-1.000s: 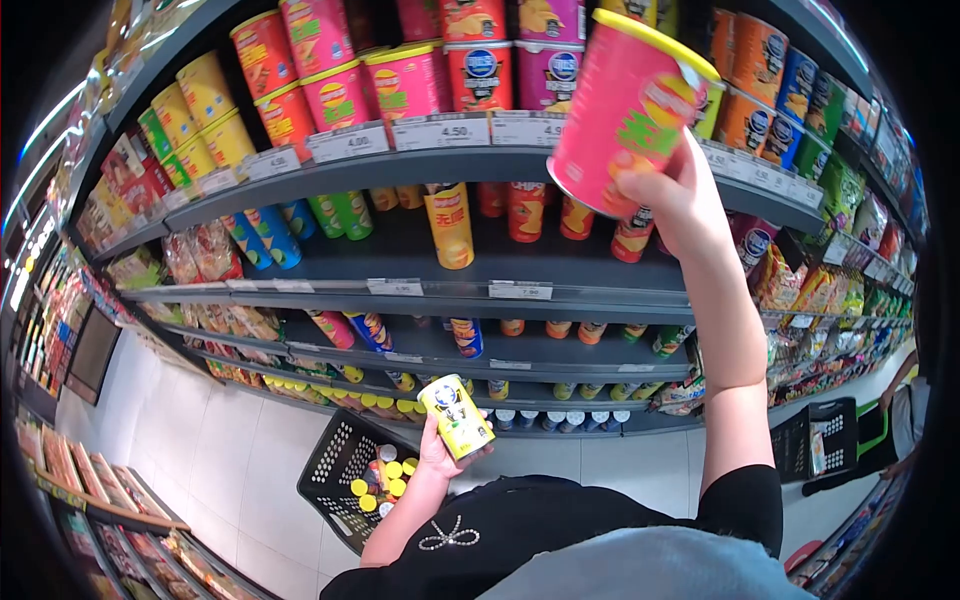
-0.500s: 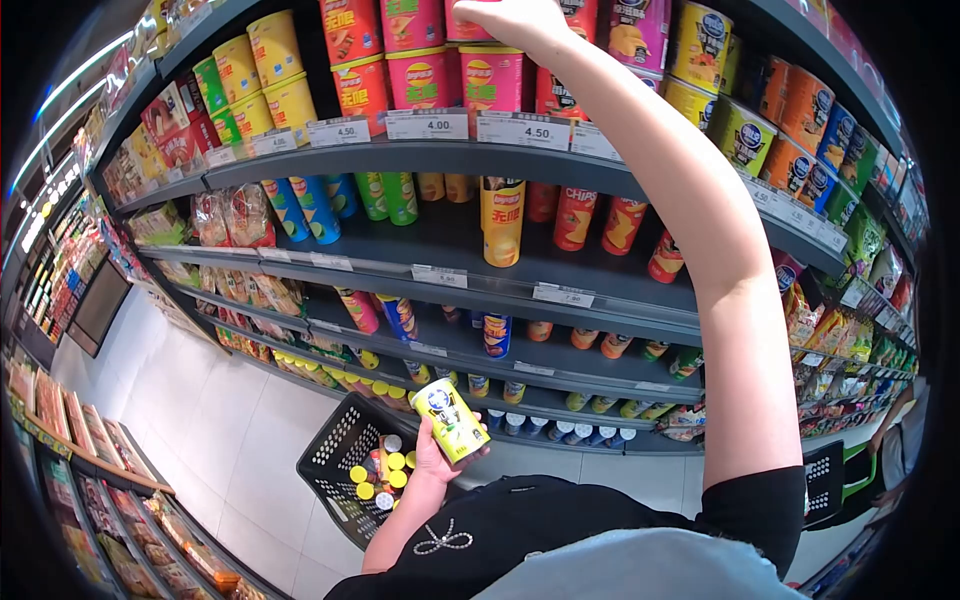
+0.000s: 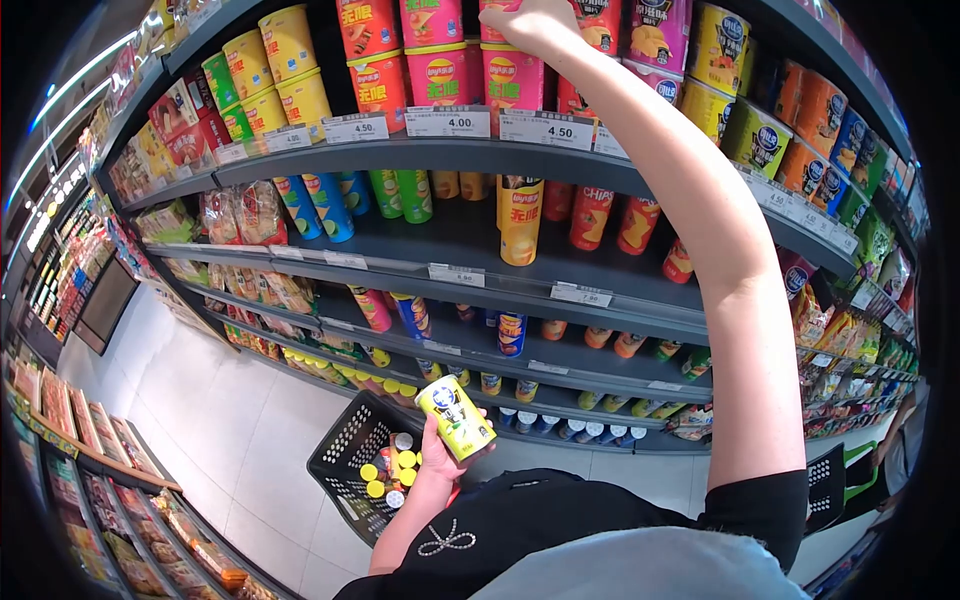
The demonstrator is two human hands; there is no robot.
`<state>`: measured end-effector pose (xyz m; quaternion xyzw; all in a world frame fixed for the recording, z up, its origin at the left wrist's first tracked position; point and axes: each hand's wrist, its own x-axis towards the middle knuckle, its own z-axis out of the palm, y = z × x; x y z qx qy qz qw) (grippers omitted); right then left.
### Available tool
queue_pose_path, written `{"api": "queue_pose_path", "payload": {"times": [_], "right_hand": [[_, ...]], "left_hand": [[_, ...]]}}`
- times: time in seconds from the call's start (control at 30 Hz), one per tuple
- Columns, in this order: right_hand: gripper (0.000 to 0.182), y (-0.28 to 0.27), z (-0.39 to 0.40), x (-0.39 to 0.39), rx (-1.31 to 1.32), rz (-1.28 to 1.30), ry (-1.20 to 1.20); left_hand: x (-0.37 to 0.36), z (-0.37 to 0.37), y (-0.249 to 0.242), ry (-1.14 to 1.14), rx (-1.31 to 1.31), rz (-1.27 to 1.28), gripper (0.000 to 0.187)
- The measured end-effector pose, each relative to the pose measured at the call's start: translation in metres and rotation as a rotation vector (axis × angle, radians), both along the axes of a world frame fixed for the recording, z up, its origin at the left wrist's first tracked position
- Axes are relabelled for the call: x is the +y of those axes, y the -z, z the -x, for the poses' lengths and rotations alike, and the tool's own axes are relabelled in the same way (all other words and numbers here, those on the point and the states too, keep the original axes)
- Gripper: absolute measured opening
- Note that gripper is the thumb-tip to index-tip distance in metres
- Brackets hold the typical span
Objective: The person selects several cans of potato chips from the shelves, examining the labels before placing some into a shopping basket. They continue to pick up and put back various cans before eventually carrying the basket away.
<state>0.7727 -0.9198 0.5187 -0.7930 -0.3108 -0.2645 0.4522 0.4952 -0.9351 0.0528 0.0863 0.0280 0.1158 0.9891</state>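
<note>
A yellow-green chip canister (image 3: pixel 458 418) is tilted in my left hand (image 3: pixel 436 458), whose fingers wrap round its side and base. Up at the top edge of the view, my right hand (image 3: pixel 540 28) reaches to the upper shelf, its fingers bent round a pink chip canister (image 3: pixel 497 36) in the upper row. Part of that hand and canister is cut off by the frame. Below them stands another pink canister (image 3: pixel 513 80). Beside my left forearm is a black shopping basket (image 3: pixel 340 462) holding several canisters with yellow and white lids; what supports it is hidden.
Yellow canisters (image 3: pixel 290 45) stand left on the top shelf, purple and orange ones right. A lone yellow chip tube (image 3: pixel 519 225) stands at the front of the shelf below. Another shelf rack (image 3: pixel 120 470) lines the lower left. At right, another person's hand (image 3: pixel 884 452) is near a second basket (image 3: pixel 826 490).
The view has shifted slightly, so the shelves and basket appear farther right. My left hand still holds the yellow-green canister, and my right hand stays at the pink canister.
</note>
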Motion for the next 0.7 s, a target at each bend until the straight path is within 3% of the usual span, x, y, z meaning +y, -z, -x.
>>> {"api": "queue_pose_path", "payload": {"times": [0.37,0.47,0.53,0.6,0.7], "right_hand": [[0.093,0.012,-0.006,-0.01,-0.1,0.046,-0.095],[0.089,0.035,-0.02,-0.021,-0.436,0.052,-0.057],[0.074,0.052,0.026,-0.067,-0.615,-0.008,-0.137],[0.057,0.081,0.054,-0.107,-0.561,0.047,-0.405],[0.069,0.146,0.096,-0.169,-0.194,0.382,-0.696]], "left_hand": [[0.002,-0.002,-0.001,0.023,-0.002,-0.033,0.075],[0.003,-0.003,0.001,0.044,-0.006,0.01,0.076],[0.003,-0.003,-0.003,0.051,0.0,-0.006,0.076],[0.001,-0.006,-0.01,0.017,0.034,-0.105,0.077],[-0.003,-0.014,-0.038,-0.022,0.016,-0.321,0.077]]}}
